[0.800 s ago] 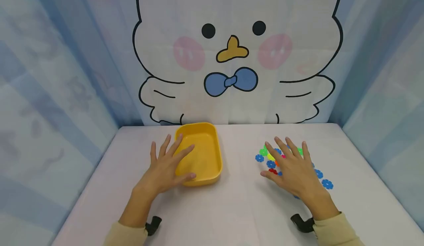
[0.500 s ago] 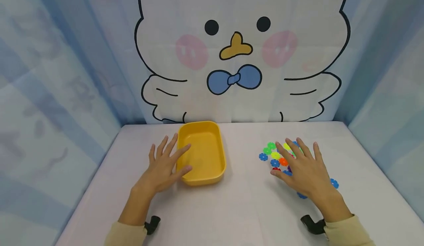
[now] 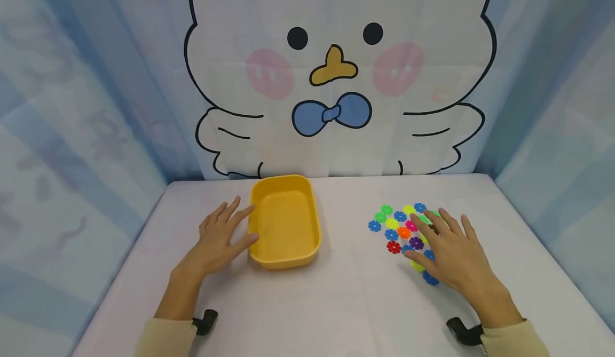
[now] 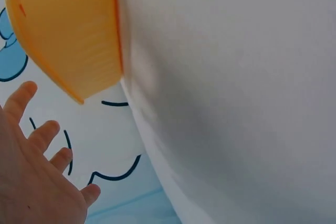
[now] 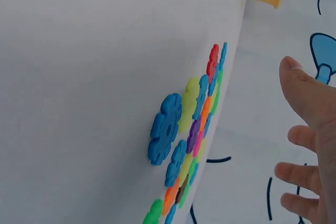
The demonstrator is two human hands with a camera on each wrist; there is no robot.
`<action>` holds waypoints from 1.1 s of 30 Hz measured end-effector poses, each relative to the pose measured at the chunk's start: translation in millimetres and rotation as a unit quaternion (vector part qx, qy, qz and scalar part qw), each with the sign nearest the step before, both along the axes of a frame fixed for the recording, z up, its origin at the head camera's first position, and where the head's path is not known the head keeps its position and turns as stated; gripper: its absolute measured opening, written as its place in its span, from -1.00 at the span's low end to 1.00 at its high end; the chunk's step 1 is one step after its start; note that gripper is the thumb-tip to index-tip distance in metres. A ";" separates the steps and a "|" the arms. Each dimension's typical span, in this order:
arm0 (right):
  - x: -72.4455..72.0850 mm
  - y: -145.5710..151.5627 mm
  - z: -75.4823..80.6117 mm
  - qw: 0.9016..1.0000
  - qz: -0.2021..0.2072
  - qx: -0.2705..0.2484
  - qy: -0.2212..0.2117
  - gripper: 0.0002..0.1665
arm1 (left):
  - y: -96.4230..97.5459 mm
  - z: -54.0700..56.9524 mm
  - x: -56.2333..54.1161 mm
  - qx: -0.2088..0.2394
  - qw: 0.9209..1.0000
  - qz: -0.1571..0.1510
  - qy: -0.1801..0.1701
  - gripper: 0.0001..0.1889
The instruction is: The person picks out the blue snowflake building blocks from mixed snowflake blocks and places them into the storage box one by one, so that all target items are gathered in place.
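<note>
A yellow rectangular plastic tray (image 3: 284,261) stands on the table left of centre. My left hand (image 3: 216,242) hovers at its left side, fingers spread, thumb and index tips overlapping the tray's rim in the head view. In the left wrist view the hand (image 4: 42,171) is apart from the tray's wall (image 4: 68,35). On the right, several colourful flower-shaped plastic discs lie flat, among them a red disc (image 3: 394,247), an orange disc (image 3: 404,232) and a blue disc (image 5: 165,129). My right hand (image 3: 456,255) hovers above them with spread fingers, holding nothing and hiding some discs.
A white cloth covers the table (image 3: 336,303). Behind it hangs a curtain (image 3: 336,149) with a cartoon character, and blue patterned curtains (image 3: 72,159) stand at both sides. A black wrist mount (image 3: 463,331) sits at each sleeve.
My left hand has drawn left, away from over the tray. The right hand has shifted right and slightly down, uncovering more discs. The head view has shifted slightly.
</note>
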State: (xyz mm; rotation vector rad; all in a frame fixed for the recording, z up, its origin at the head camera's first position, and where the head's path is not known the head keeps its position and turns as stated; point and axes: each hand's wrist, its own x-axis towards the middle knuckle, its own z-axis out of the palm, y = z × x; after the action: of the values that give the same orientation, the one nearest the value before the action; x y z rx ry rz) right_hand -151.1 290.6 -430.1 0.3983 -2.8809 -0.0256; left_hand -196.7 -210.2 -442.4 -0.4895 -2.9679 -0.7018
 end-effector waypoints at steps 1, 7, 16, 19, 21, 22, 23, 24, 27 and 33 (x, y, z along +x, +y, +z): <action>1.2 1.6 -0.1 1.000 0.001 -0.001 -0.002 -0.01 | -2.1 -0.4 -0.2 0.000 1.000 0.001 -0.002 -0.20; 9.2 10.9 -2.3 0.999 -0.011 -0.018 -0.040 -0.04 | -8.1 -3.5 -0.4 0.002 1.000 -0.003 -0.017 0.10; 23.5 25.0 -7.2 0.993 -0.005 -0.074 -0.094 -0.09 | -13.1 -6.7 -4.9 0.034 0.997 -0.014 -0.061 0.24; 25.2 29.8 -8.2 0.991 0.009 -0.091 -0.100 -0.12 | -14.6 -6.7 -8.4 0.044 0.996 -0.016 -0.070 0.24; 26.3 30.9 -10.2 0.989 0.011 -0.103 -0.107 -0.13 | -16.2 -6.4 -9.3 0.043 0.996 -0.017 -0.073 0.24; 26.3 31.2 -10.6 0.988 0.011 -0.109 -0.112 -0.12 | -16.8 -6.2 -10.2 0.044 0.996 -0.017 -0.075 0.24; 26.7 31.1 -11.6 0.986 0.009 -0.115 -0.121 -0.12 | -17.4 -5.9 -10.8 0.046 0.996 -0.018 -0.076 0.24; 27.5 30.9 -12.8 0.984 0.006 -0.122 -0.131 -0.11 | -18.1 -5.8 -11.4 0.047 0.996 -0.020 -0.076 0.25; 31.4 30.6 -16.4 0.978 -0.006 -0.137 -0.155 -0.09 | -18.7 -6.1 -13.6 0.053 0.996 -0.027 -0.073 0.26; 37.1 37.4 -17.5 0.973 -0.007 -0.154 -0.170 -0.15 | -16.4 -9.7 -19.8 0.059 0.995 -0.048 -0.064 0.23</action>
State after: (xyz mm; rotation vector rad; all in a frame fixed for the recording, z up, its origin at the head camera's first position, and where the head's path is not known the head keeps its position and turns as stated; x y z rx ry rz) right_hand -114.0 328.0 -447.5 0.3509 -3.1441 0.5321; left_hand -216.4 -226.6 -452.1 -0.6052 -3.0138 -0.9452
